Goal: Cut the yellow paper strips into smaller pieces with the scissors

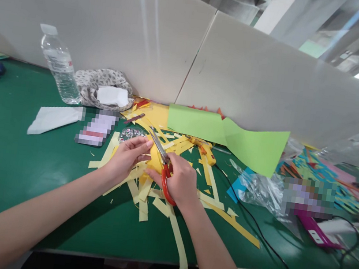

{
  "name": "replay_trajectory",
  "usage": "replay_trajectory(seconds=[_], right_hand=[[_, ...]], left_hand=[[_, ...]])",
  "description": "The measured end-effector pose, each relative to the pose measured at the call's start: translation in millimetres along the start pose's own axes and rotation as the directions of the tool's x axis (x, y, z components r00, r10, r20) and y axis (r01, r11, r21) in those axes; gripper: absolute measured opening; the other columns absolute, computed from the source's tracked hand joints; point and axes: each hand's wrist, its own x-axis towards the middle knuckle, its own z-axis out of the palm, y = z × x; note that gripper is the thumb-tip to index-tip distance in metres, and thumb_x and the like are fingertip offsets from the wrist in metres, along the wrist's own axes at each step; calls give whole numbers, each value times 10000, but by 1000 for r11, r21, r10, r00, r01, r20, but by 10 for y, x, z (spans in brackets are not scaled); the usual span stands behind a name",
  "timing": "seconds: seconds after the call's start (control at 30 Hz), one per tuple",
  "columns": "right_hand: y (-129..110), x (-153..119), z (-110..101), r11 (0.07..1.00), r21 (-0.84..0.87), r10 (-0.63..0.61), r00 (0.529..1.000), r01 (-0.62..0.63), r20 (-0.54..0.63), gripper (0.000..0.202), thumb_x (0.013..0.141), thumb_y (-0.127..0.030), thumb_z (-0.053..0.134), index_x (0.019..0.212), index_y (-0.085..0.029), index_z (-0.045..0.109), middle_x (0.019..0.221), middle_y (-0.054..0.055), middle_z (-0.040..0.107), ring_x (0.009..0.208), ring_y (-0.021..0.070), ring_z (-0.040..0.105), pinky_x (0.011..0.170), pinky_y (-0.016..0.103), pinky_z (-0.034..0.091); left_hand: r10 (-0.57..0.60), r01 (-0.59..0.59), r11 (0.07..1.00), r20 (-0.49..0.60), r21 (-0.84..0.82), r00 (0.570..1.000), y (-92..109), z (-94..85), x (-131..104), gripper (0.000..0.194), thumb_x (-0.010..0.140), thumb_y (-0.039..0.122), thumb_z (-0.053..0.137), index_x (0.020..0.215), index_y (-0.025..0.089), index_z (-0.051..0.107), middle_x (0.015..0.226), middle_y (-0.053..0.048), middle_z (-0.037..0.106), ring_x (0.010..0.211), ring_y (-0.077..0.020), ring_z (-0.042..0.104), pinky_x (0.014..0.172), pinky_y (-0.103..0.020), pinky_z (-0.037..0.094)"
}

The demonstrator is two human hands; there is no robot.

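Note:
My right hand is wrapped round the red handles of a pair of scissors, whose metal blades point up and to the left. Left of the blades, my left hand pinches a piece of yellow paper. The blades lie over or against this paper; whether they cut into it is unclear. Beneath both hands, yellow and pale yellow paper strips are scattered on the green table.
A water bottle, a patterned pouch and a phone stand or lie at the left. Behind my hands are green paper and a yellow glue gun with a black cord. Plastic wrap and a magenta tool lie right.

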Motion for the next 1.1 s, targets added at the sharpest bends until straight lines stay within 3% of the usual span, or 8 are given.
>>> replay_trajectory(seconds=[0.43, 0.6, 0.8, 1.0, 1.1], right_hand=[[32, -6, 52, 1000, 5, -12, 998, 12, -59, 481, 708, -621, 572, 868, -167, 557, 700, 40, 615, 632, 152, 555, 583, 246, 390], [7, 0, 34, 999, 25, 44, 998, -43, -39, 529, 680, -653, 570, 896, -170, 557, 740, 53, 629, 631, 155, 562, 570, 247, 383], [15, -4, 26, 996, 68, 60, 997, -56, -57, 441, 703, -582, 599, 863, -172, 563, 678, 21, 614, 603, 137, 553, 580, 237, 385], [11, 9, -9, 968, 207, 152, 987, -139, -49, 386, 682, -513, 638, 865, -189, 536, 684, 13, 605, 588, 135, 547, 574, 248, 418], [7, 30, -28, 906, 360, 232, 972, -224, 22, 355, 651, -453, 671, 854, -208, 514, 654, -13, 594, 561, 128, 555, 570, 254, 449]], left_hand=[[50, -50, 999, -31, 6, 998, 13, 12, -13, 194, 637, 303, 748, 744, 174, 650, 740, 19, 623, 640, -75, 587, 600, -186, 505], [33, -33, 998, -2, 55, 999, 2, 18, -23, 195, 629, 295, 756, 725, 168, 643, 729, 19, 616, 624, -67, 572, 598, -184, 506], [17, -20, 997, 28, 78, 999, -38, 3, -9, 195, 635, 301, 752, 741, 170, 654, 733, 13, 622, 623, -67, 565, 589, -181, 499], [19, -20, 995, 4, 93, 1000, -48, 2, -4, 199, 628, 312, 753, 738, 174, 661, 726, 9, 628, 629, -78, 576, 587, -190, 489], [4, 0, 997, -42, 74, 999, -33, 0, 7, 223, 601, 316, 769, 729, 173, 656, 741, 2, 638, 647, -88, 588, 603, -204, 493]])
